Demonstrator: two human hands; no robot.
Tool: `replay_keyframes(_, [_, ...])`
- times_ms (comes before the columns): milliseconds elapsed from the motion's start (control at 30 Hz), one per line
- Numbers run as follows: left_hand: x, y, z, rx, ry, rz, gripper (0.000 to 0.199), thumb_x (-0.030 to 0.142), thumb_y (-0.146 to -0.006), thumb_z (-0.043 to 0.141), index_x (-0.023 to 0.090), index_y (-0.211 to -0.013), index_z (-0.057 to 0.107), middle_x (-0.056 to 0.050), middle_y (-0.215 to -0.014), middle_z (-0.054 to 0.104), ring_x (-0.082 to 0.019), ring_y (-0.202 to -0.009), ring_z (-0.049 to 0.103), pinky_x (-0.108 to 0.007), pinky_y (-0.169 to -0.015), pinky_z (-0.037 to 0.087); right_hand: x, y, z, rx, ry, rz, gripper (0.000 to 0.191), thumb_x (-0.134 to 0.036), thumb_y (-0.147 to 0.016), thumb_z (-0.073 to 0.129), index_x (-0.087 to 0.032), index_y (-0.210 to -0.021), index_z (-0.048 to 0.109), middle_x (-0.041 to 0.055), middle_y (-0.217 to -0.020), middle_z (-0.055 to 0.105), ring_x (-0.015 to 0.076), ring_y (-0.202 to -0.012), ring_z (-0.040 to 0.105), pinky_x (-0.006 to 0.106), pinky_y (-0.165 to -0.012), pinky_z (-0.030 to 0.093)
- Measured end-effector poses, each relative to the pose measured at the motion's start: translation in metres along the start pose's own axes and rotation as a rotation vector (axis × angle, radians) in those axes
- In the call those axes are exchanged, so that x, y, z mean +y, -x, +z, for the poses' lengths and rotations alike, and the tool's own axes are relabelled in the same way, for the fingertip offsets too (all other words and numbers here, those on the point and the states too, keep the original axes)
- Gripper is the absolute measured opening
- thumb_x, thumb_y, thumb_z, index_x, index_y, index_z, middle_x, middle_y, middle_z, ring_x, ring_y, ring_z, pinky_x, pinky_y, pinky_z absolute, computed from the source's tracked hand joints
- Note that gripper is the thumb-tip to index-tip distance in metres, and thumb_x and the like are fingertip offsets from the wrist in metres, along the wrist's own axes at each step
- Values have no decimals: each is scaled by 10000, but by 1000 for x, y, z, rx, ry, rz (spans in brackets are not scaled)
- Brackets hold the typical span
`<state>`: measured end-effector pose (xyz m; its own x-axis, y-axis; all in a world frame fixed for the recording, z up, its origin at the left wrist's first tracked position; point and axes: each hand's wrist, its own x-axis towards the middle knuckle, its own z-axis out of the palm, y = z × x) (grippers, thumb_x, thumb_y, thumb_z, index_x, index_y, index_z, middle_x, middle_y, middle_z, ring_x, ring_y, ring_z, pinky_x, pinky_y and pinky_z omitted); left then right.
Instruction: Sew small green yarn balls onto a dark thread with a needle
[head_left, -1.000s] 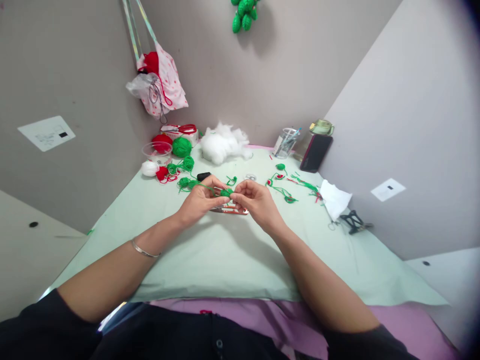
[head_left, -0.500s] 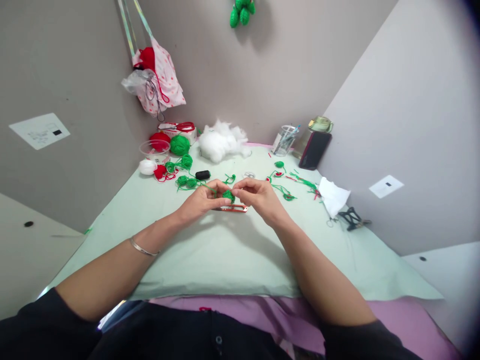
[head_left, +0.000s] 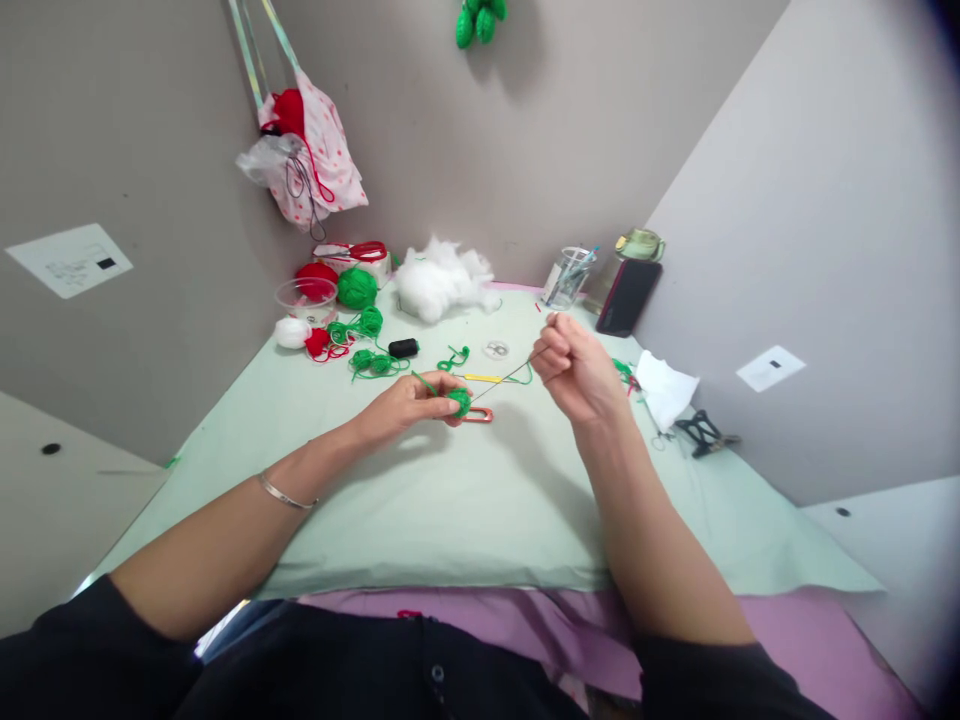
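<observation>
My left hand (head_left: 421,402) pinches a small green crocheted piece (head_left: 460,402) between thumb and fingers. From that piece a thin dark thread (head_left: 504,374) runs taut, up and to the right, into the closed fingers of my right hand (head_left: 574,365). Whether a needle is also in those fingers cannot be made out. Just beyond the left fingertips lies a yellow crochet hook (head_left: 484,378). Orange-handled thread snips (head_left: 478,415) rest on the table, partly behind the left hand. A black thread spool (head_left: 403,348) lies a little farther back.
White stuffing (head_left: 442,282) is heaped at the back. Green yarn (head_left: 358,288), red yarn (head_left: 316,280) and a clear tub (head_left: 289,297) stand back left. Back right are a pen cup (head_left: 566,278), a phone (head_left: 630,297) and a bottle (head_left: 637,245). A white cloth (head_left: 666,387) and black stand (head_left: 705,433) lie right.
My right hand has moved away from the green piece, up and to the right, drawing the dark thread out straight. The left hand still holds the piece. The yellow hook now shows.
</observation>
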<state>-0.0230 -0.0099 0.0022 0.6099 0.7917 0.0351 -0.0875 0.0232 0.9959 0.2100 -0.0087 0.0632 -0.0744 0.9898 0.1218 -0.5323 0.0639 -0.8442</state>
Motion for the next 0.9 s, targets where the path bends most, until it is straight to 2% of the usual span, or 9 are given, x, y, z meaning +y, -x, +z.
replay_keyframes(100, [0, -1, -1, 6, -8, 1, 323, 352, -803, 726, 167, -1064, 684, -40, -926, 657, -169, -867, 623, -351, -890, 482, -8, -5, -8, 79, 13, -72, 240, -211, -852, 689, -195, -764, 467, -82, -589, 367, 33, -453, 327, 123, -423, 328])
replay_keyframes(233, [4, 0, -2, 30, 52, -5, 344, 336, -777, 744, 183, -1082, 702, -52, -1023, 647, -176, -909, 623, -384, -939, 480, -6, -2, -4, 83, 179, -122, 159, -200, -792, 709, -197, -837, 556, -33, -728, 536, 54, -572, 463, 164, -514, 412])
replay_keyframes(300, [5, 0, -3, 46, 86, -14, 366, 347, -775, 751, 195, -1104, 703, -50, -1010, 653, -180, -909, 631, -396, -951, 475, -2, 3, 1, 53, 323, -181, 151, -253, -785, 724, -203, -867, 608, -7, -797, 590, 71, -598, 480, 203, -542, 427])
replay_keyframes(433, [8, 1, -6, 95, 116, 14, 357, 374, -796, 745, 213, -1113, 708, -54, -1054, 656, -180, -935, 632, -385, -971, 466, 9, 15, 11, -61, 740, -324, 172, -374, -846, 685, -211, -902, 699, 26, -801, 623, 119, -622, 494, 275, -588, 424])
replay_keyframes(600, [12, 0, -7, 160, 133, 73, 337, 332, -792, 756, 206, -1099, 703, -51, -1068, 659, -176, -996, 609, -383, -1009, 446, 23, 25, 19, -219, 1220, -556, 167, -274, -939, 574, -216, -934, 731, 27, -761, 571, 127, -635, 490, 278, -621, 393])
replay_keyframes(733, [13, -1, -6, 184, 155, 78, 299, 315, -772, 774, 190, -1036, 708, -39, -1030, 662, -175, -997, 605, -379, -1013, 433, 29, 26, 19, -292, 1361, -673, 176, -202, -955, 537, -194, -931, 712, 22, -752, 550, 117, -632, 500, 260, -630, 396])
replay_keyframes(900, [13, -1, -6, 184, 147, 90, 300, 309, -767, 778, 188, -1031, 704, -29, -1018, 651, -165, -983, 592, -351, -991, 424, 31, 25, 17, -306, 1440, -708, 178, -186, -956, 522, -195, -922, 697, 23, -762, 567, 120, -646, 514, 251, -630, 386])
